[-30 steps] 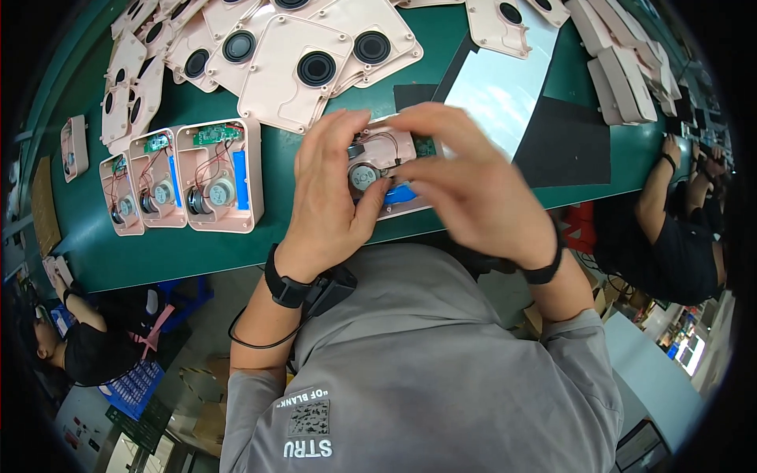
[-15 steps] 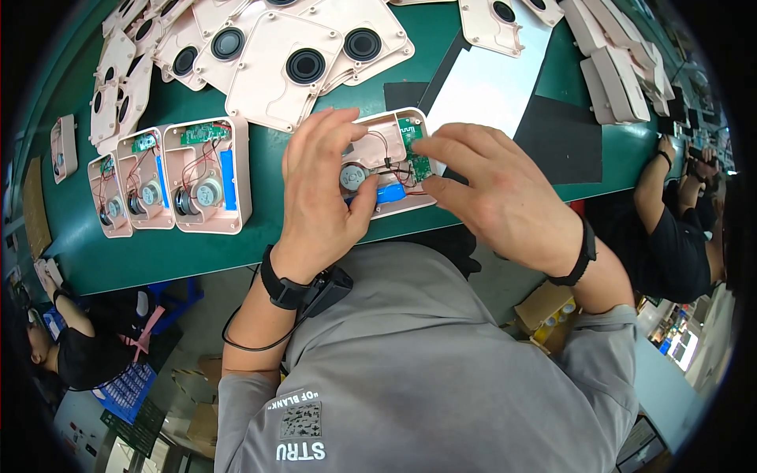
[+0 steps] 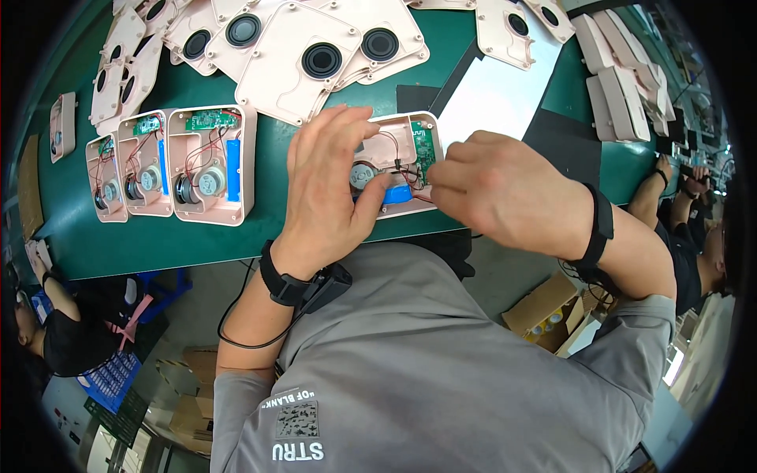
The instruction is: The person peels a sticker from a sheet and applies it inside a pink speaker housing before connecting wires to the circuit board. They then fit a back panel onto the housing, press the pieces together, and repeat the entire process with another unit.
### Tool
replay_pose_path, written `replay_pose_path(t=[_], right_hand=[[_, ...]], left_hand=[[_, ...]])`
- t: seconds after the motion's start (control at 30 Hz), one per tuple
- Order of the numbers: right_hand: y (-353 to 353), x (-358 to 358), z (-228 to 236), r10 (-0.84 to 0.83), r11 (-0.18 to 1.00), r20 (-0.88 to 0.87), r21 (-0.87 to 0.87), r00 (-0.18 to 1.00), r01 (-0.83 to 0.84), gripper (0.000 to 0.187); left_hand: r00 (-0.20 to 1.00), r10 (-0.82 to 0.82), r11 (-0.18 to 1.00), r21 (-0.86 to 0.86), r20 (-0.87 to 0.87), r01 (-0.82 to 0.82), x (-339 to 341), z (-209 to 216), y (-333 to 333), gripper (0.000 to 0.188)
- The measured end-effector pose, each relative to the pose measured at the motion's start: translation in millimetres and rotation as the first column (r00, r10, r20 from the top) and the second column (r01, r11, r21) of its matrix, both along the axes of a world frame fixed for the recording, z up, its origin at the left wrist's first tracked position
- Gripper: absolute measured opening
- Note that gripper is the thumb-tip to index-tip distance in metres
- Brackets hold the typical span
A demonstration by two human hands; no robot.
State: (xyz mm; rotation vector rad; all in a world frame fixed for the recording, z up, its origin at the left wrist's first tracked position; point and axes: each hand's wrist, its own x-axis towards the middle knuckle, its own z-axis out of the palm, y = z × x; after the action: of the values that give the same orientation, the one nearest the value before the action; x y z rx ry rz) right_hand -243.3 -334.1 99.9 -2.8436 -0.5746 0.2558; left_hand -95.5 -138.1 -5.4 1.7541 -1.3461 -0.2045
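Observation:
A pale pink speaker housing (image 3: 410,122) lies open-side up before me. Inside sit a green circuit board (image 3: 423,146), a round silver speaker driver (image 3: 363,175), a blue battery (image 3: 397,194) and thin red and black wires. My left hand (image 3: 323,177) grips the housing from its left side, the thumb over the inside near the driver and battery. At the right wall, beside the circuit board, my right hand (image 3: 489,181) has its fingers curled and pressed together. Whatever they pinch, if anything, is hidden.
Several open housings with boards and blue batteries (image 3: 233,169) stand to the left. Pink panels with black speaker cones (image 3: 322,61) pile up behind. White sheet (image 3: 493,94), black sheets (image 3: 564,146) and stacked pink shells (image 3: 623,102) lie right. Co-workers (image 3: 79,331) sit at both sides.
My right hand has drawn its fingers in from spread over the circuit board to curled together at the housing's right edge. My left hand keeps its hold.

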Motion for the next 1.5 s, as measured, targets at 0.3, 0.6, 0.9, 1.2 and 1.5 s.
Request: replay_pose_path(t=[0.3, 0.6, 0.9, 1.2, 1.5], right_hand=[[18, -12, -28, -0.483, 0.803, -0.063, 0.366, 0.873, 0.471, 0.015], [45, -22, -54, -0.665, 0.721, 0.210, 0.432, 0.717, 0.542, 0.014], [45, -25, -41, -0.659, 0.694, 0.067, 0.440, 0.750, 0.571, 0.025], [36, -21, -54, -0.592, 0.792, 0.271, 0.372, 0.759, 0.484, 0.025], [47, -19, -58, -0.622, 0.783, 0.330, 0.286, 0.710, 0.553, 0.022]], left_hand=[[0.994, 0.103, 0.993, 0.060, 0.025, -0.104, -13, 6, -6, 0.036], [0.986, 0.147, 0.986, 0.065, 0.079, -0.152, -21, 1, -8, 0.020], [0.957, 0.166, 0.978, 0.088, 0.236, -0.191, -24, 3, -9, 0.016], [0.965, 0.165, 0.981, 0.071, 0.205, -0.183, -24, 1, -9, 0.016], [0.963, 0.179, 0.980, 0.055, 0.202, -0.193, -25, 2, -10, 0.015]])
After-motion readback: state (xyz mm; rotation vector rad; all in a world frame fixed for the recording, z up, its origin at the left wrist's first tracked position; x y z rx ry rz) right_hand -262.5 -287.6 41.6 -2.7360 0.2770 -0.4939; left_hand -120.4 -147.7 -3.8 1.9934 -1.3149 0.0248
